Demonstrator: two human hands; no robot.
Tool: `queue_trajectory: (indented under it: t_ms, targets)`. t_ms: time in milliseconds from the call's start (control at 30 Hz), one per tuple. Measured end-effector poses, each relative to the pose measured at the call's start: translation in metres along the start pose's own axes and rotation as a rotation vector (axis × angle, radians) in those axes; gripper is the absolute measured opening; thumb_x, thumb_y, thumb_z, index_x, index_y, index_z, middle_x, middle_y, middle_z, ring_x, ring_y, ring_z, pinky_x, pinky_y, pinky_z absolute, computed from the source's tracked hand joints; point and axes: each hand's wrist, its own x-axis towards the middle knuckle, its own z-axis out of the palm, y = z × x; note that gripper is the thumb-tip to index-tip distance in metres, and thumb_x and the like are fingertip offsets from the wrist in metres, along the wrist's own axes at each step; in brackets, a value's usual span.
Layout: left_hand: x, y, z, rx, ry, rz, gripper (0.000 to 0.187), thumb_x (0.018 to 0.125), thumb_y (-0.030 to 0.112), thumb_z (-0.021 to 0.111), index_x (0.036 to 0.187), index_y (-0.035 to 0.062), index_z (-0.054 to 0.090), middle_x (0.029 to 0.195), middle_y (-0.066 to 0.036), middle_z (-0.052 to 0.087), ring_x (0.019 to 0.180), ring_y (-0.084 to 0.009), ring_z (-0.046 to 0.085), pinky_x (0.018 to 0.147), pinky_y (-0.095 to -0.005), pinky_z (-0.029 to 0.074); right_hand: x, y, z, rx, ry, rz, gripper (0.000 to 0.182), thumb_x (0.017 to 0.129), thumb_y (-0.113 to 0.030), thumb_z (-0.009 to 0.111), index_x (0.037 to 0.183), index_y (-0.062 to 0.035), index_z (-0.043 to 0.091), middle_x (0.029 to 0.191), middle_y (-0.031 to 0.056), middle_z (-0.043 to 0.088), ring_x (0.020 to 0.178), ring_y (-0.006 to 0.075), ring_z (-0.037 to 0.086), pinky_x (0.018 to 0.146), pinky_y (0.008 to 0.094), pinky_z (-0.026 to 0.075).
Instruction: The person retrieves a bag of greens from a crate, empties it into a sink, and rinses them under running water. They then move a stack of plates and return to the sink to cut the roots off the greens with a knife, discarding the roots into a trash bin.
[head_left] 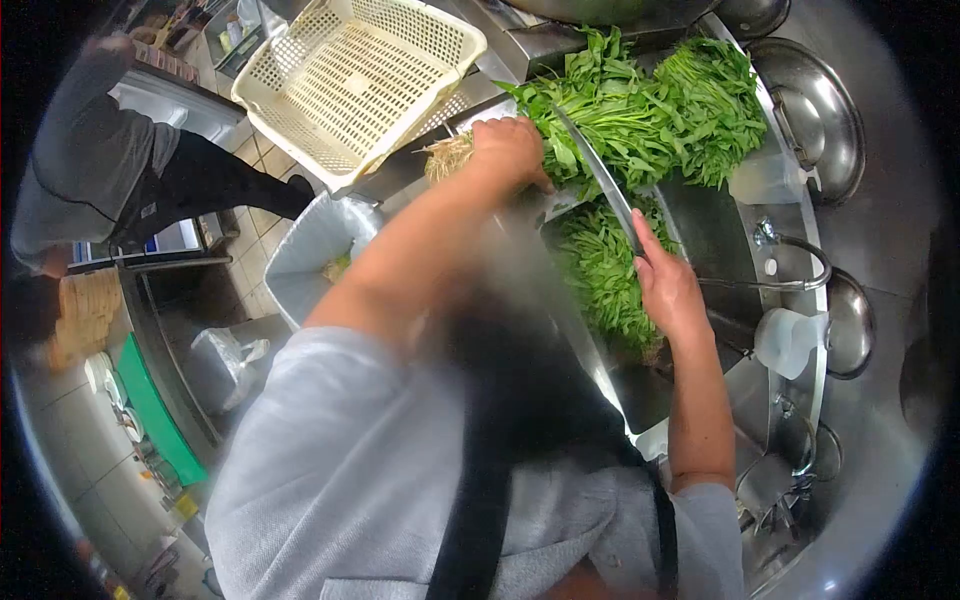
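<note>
My left hand (508,150) is closed around the root end of a bunch of leafy greens (590,120), and pale stringy roots (450,158) stick out on its left side. In my right hand (672,290) is a long knife (602,172), its blade slanting up and left across the stems. Another bunch of greens (708,100) lies at the right of the first, along the counter. Below the blade, more greens (607,270) sit in the metal sink (705,225). My right fist hides most of the knife's handle.
A cream perforated basket (350,95) stands at upper left, above a bin (315,255) with a plastic liner. Right of the sink are a faucet (800,285), a white plastic container (790,343) and metal lids (815,120). Another person (130,170) stands at far left.
</note>
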Motion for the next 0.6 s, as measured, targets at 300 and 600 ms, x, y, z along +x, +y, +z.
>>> queue_trajectory:
  t_ms: [300, 600]
  targets:
    - [-0.006, -0.004, 0.004, 0.000, 0.127, 0.098, 0.070, 0.071, 0.055, 0.081, 0.111, 0.0007, 0.062, 0.104, -0.016, 0.071, 0.096, -0.0319, 0.070, 0.081, -0.0423, 0.054, -0.004, -0.008, -0.014, -0.056, -0.023, -0.020, 0.069, 0.093, -0.007, 0.059, 0.154, -0.0294, 0.034, 0.080, 0.0233, 0.062, 0.075, 0.0437, 0.063, 0.068, 0.0525, 0.047]
    - [0.000, -0.001, 0.001, 0.005, -0.003, 0.047, 0.073, 0.075, 0.052, 0.079, 0.125, 0.0036, 0.059, 0.120, -0.010, 0.069, 0.111, -0.0269, 0.066, 0.092, -0.0409, 0.048, -0.001, -0.014, -0.016, -0.117, -0.030, -0.020, 0.069, 0.093, -0.009, 0.058, 0.154, -0.0287, 0.033, 0.079, 0.0230, 0.064, 0.074, 0.0437, 0.063, 0.068, 0.0543, 0.047]
